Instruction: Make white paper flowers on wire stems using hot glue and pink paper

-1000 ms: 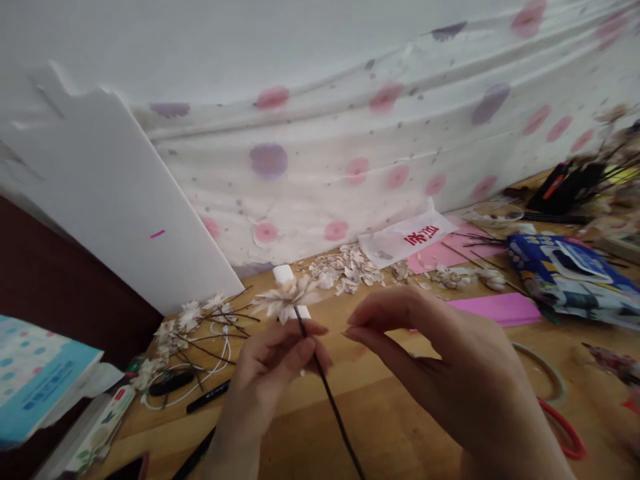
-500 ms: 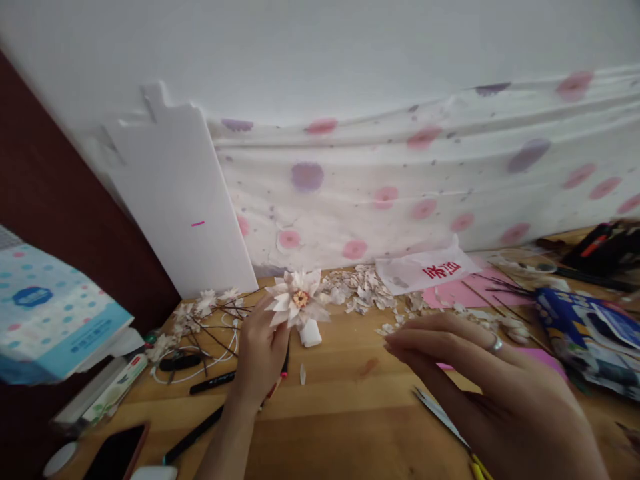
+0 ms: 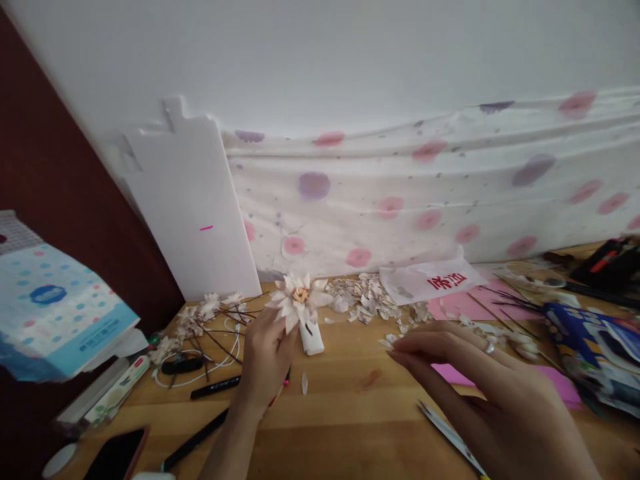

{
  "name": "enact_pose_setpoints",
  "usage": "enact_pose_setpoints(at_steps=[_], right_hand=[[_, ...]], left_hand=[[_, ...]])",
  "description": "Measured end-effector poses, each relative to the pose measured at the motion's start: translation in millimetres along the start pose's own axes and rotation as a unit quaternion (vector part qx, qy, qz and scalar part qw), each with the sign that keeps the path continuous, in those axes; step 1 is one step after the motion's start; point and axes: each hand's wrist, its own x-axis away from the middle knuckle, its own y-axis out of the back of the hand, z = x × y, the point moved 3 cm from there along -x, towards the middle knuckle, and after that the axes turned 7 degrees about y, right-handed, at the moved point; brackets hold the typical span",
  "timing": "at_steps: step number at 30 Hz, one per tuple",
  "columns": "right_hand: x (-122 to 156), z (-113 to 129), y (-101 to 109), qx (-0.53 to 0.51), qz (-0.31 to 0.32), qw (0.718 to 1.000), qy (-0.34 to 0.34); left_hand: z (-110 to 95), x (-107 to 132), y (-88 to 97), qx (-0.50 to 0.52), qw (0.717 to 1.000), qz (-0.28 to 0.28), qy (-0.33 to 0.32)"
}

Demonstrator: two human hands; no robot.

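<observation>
My left hand [image 3: 270, 353] is closed beneath a pale, many-petalled handmade flower [image 3: 300, 297] with an orange-brown centre. The flower faces me, and its stem is hidden by my fingers. To the right, my right hand [image 3: 485, 393], with a ring on one finger, is held over the table with thumb and forefinger pressed together. Pale petals lie near those fingertips; whether the fingers pinch one, I cannot make out. A heap of loose petals [image 3: 367, 297] lies behind the flower. Below my right hand are scissors [image 3: 450, 430], partly covered by it. One single petal [image 3: 305, 383] rests on the wood.
Finished-looking flowers on dark stems [image 3: 210, 307] lie at the left, near a white cable [image 3: 223, 367] and black pens [image 3: 215, 388]. A phone [image 3: 115, 457] is at the front left. Pink paper [image 3: 465, 307] and a blue packet [image 3: 585, 347] lie right. A white foam board [image 3: 195, 200] leans behind.
The view has shifted slightly, so the background sits a little lower and further right. The flower stays in my left hand, slightly turned. My right hand has hardly moved, its fingertips still together.
</observation>
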Motion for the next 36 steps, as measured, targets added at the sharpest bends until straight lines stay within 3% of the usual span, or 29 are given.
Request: enact_pose_setpoints(at_steps=[3,5,7,11,16,26,36], right_hand=[[-2,3,-2,-0.019,-0.011,1.000,0.012],[-6,7,-5,-0.043,-0.036,0.998,0.020],[-10,11,-10,-0.068,-0.062,0.996,0.023],[-14,14,-17,-0.086,-0.085,0.992,0.023],[-12,11,-17,-0.065,-0.092,0.993,0.020],[-10,5,-23,-0.031,-0.064,0.997,-0.005],[-13,4,-25,-0.025,-0.055,0.998,-0.036]], left_hand=[[-7,5,-4.6,0.108,0.982,0.065,0.140],[-13,12,-10.2,0.231,0.926,0.120,0.274],[-22,19,-14.6,0.320,0.861,0.169,0.358],[-41,26,-16.6,0.394,0.783,0.239,0.417],[-50,29,-16.2,0.421,0.727,0.285,0.462],[-43,34,-21.7,0.434,0.717,0.315,0.446],[-39,35,-23.3,0.410,0.746,0.328,0.410]])
